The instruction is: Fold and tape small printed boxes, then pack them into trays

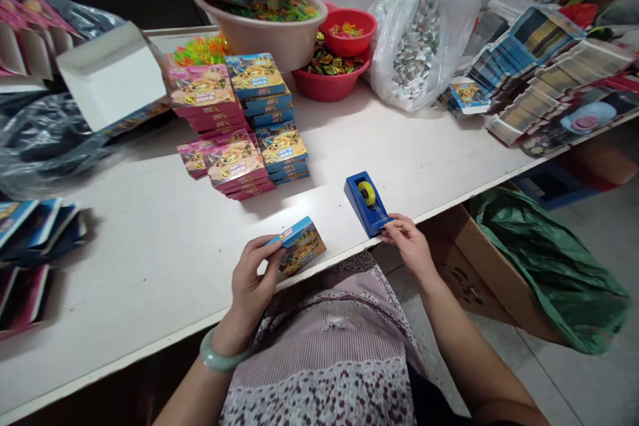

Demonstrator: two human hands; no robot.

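Observation:
Near the table's front edge, my left hand (257, 273) grips a small blue printed box (303, 247) by its left end, thumb and fingers around it. The box stands on its side on the tabletop. To the right is a blue tape dispenser (363, 203) with a yellow-cored roll of tape (368, 193). My right hand (408, 243) pinches at the dispenser's front end, by the cutting edge. The tape end between those fingers is too small to make out clearly.
Stacked pink boxes (234, 160) and blue boxes (282, 143) stand behind on the white table (190, 266). Beyond them are a large tub (279, 40), red bowls (332, 83) and a clear plastic bag (414, 46). A carton (479, 273) with a green liner sits on the floor.

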